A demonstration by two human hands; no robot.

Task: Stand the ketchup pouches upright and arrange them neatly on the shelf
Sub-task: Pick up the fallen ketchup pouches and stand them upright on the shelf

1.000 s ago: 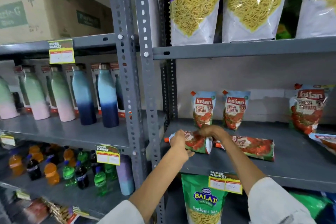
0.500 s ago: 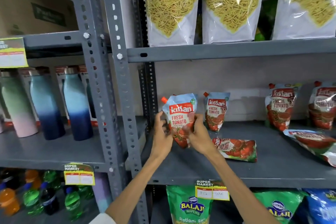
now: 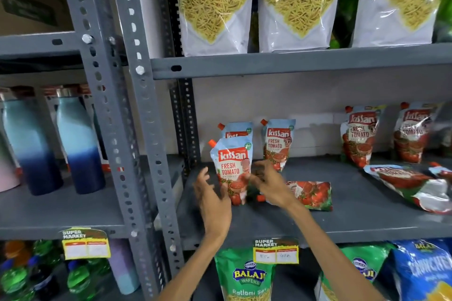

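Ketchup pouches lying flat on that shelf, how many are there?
2 for sure: one pouch lies beside the right hand, another lies further right. A red sliver at the frame's right edge may be a third, mostly cut off.

A ketchup pouch [image 3: 232, 168] stands up on the grey shelf [image 3: 342, 215]. The left hand [image 3: 212, 200] is open at its 8 o'clock. The right hand [image 3: 271, 186] is at its 3 o'clock, fingers loose. Another pouch [image 3: 310, 194] lies flat at 3 o'clock.
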